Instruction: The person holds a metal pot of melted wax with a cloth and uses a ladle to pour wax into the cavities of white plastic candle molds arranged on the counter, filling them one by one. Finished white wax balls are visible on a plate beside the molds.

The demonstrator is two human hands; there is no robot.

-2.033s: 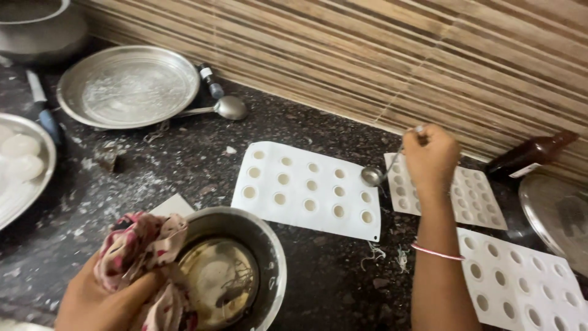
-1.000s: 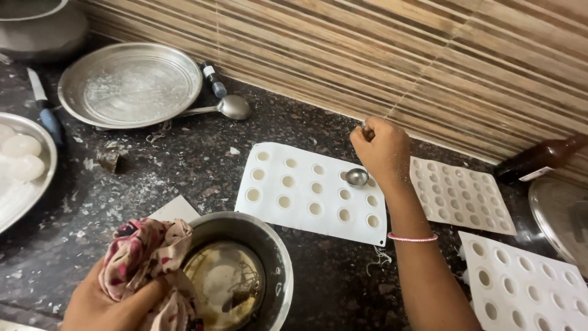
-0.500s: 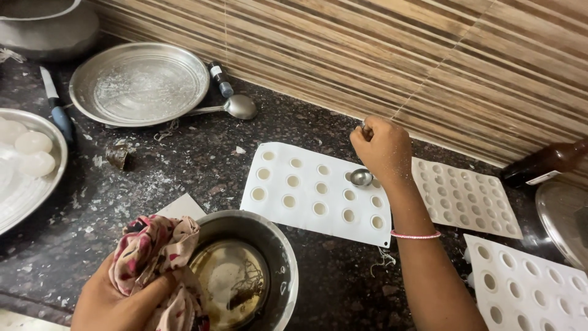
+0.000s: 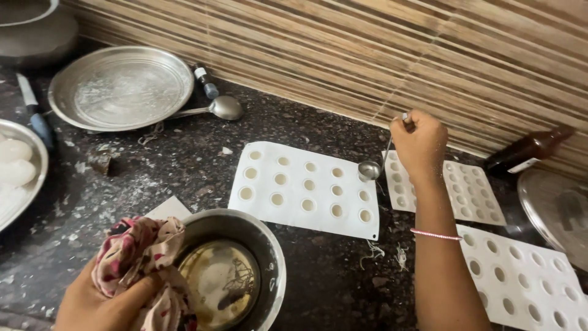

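Small ladle [image 4: 370,170] in right hand [image 4: 420,144] (over mould [image 4: 306,187])

Right hand [image 4: 419,144] shifted rightward from above the middle white mould tray [image 4: 306,187] to its far right corner. Small ladle [image 4: 369,170] now hangs over the tray's edge, no longer over the cavities.

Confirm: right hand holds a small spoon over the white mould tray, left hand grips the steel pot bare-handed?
Not quite. The head view shows the left hand gripping the steel pot through a floral cloth, not bare-handed. The rest holds: the right hand holds a small spoon over the white mould tray.
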